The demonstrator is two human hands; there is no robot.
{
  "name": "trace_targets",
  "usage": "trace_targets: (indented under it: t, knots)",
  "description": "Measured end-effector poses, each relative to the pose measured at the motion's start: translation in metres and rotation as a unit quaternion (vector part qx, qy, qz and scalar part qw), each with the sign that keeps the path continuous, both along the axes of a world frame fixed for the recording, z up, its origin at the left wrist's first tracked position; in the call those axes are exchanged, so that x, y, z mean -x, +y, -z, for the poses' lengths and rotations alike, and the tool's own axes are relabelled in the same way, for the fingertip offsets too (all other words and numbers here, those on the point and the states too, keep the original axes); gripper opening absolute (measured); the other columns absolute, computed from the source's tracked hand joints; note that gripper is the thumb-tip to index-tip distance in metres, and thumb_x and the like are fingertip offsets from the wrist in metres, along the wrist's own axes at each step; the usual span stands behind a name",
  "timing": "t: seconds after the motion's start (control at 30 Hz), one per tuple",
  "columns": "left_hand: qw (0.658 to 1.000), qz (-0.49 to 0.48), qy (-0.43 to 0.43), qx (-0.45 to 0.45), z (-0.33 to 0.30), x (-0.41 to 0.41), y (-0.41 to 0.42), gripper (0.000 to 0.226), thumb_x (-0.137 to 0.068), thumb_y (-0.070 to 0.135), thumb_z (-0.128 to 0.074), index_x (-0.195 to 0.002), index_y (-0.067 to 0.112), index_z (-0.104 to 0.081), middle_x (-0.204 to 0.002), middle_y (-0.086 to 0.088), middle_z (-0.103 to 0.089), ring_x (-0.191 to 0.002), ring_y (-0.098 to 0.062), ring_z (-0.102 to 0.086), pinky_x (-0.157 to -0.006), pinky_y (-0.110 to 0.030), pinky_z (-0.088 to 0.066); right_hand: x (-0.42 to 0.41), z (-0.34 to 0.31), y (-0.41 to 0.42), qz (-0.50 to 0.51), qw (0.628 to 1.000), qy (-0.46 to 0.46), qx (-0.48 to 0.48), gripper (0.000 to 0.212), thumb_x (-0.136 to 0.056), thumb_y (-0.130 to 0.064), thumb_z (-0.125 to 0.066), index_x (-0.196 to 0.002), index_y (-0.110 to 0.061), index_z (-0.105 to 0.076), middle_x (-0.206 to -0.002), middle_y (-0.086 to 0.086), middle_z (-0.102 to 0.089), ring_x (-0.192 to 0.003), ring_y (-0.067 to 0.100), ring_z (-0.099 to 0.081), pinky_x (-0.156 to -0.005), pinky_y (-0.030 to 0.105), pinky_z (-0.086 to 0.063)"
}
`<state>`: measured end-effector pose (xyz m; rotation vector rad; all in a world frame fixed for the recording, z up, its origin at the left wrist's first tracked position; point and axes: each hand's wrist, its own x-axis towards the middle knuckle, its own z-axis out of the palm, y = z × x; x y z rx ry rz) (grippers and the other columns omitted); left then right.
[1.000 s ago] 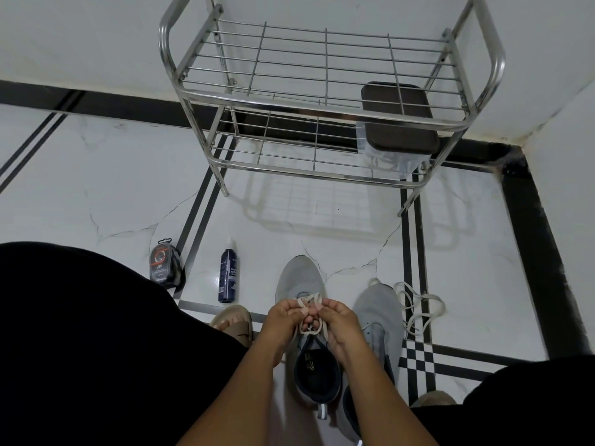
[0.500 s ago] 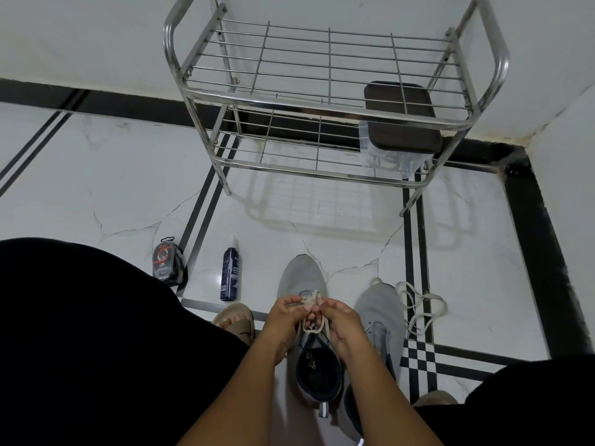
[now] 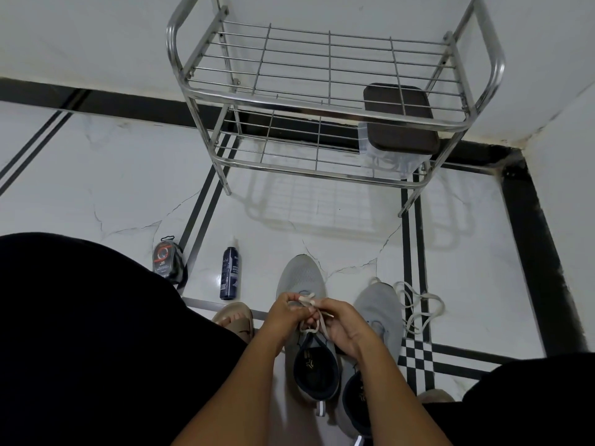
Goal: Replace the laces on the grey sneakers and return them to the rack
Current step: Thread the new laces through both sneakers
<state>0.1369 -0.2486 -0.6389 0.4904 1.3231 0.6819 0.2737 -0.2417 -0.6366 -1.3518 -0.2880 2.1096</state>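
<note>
Both hands, left hand [image 3: 286, 312] and right hand [image 3: 341, 323], now pinch the cream lace [image 3: 309, 300] pulled tighter over the nearer grey sneaker [image 3: 302, 275], six o'clock of the rack [image 3: 331, 91]; tying looks nearly finished.

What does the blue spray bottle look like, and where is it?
Find the metal shoe rack by the wall, then look down at the floor near its left leg. The spray bottle stands upright, left of the grey sneakers. It is tall, slim and dark blue, unlike the round black tin further left.
</note>
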Motion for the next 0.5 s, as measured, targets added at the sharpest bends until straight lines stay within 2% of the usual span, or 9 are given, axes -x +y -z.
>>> trace_targets:
  t: [0.07,0.17,0.27,0.33,0.4,0.5]
  knots:
    - [1.0,-0.005,0.004,0.0,-0.002,0.001,-0.001,0.024,-0.09,-0.002,-0.061,-0.106,0.006,-0.046,-0.074,-0.013,-0.065,-0.052,-0.011,-0.06,-0.053,-0.021,-0.051,0.001,0.004,-0.001,-0.019,0.999,-0.033,-0.026,0.018,-0.09,-0.003,-0.058,-0.099,0.006,-0.071,-0.071,0.016,-0.059,-0.063,0.019,-0.056,-0.062,0.027,-0.055]
    - [1.0,0.03,0.009,-0.006,-0.004,0.0,-0.002,0.026,-0.093,0.003,-0.058,-0.114,0.007,-0.045,-0.08,-0.012,-0.063,-0.06,-0.012,-0.058,-0.057,-0.02,-0.05,0.006,0.011,-0.004,-0.022,0.995,-0.094,-0.039,0.019,-0.091,-0.011,-0.062,-0.1,0.002,-0.072,-0.083,0.024,-0.062,-0.066,0.023,-0.061,-0.066,0.032,-0.056]
    - [0.997,0.071,0.014,-0.008,-0.006,-0.002,-0.003,0.026,-0.096,-0.003,-0.048,-0.12,0.007,-0.044,-0.079,-0.01,-0.061,-0.065,-0.013,-0.055,-0.065,-0.022,-0.049,0.009,0.014,-0.006,0.011,0.995,-0.102,-0.014,0.021,-0.098,-0.014,-0.052,-0.1,0.0,-0.068,-0.07,0.014,-0.065,-0.058,0.018,-0.061,-0.061,0.03,-0.055]
    - [0.997,0.077,0.025,-0.012,-0.008,-0.002,-0.004,0.022,-0.095,-0.005,-0.047,-0.113,0.008,-0.048,-0.081,-0.011,-0.061,-0.066,-0.014,-0.056,-0.068,-0.024,-0.051,0.011,0.012,-0.004,0.006,0.994,-0.11,-0.009,0.023,-0.099,-0.015,-0.048,-0.103,0.0,-0.066,-0.07,0.014,-0.065,-0.059,0.02,-0.06,-0.063,0.033,-0.054]
    - [0.996,0.078,0.048,-0.015,-0.01,0.0,-0.004,0.02,-0.094,-0.002,-0.051,-0.11,0.009,-0.05,-0.085,-0.012,-0.062,-0.071,-0.015,-0.059,-0.072,-0.026,-0.053,0.011,0.01,-0.003,-0.023,0.99,-0.136,-0.029,0.022,-0.097,-0.019,-0.052,-0.1,-0.003,-0.067,-0.077,0.015,-0.068,-0.066,0.023,-0.063,-0.07,0.036,-0.055]
    - [0.994,0.077,0.071,-0.011,-0.009,0.002,-0.004,0.024,-0.094,0.0,-0.053,-0.115,0.009,-0.047,-0.087,-0.011,-0.063,-0.071,-0.014,-0.06,-0.069,-0.022,-0.053,0.008,0.005,-0.007,-0.058,0.981,-0.17,-0.072,0.022,-0.094,-0.028,-0.061,-0.087,-0.008,-0.068,-0.077,0.012,-0.071,-0.069,0.022,-0.066,-0.076,0.037,-0.056]
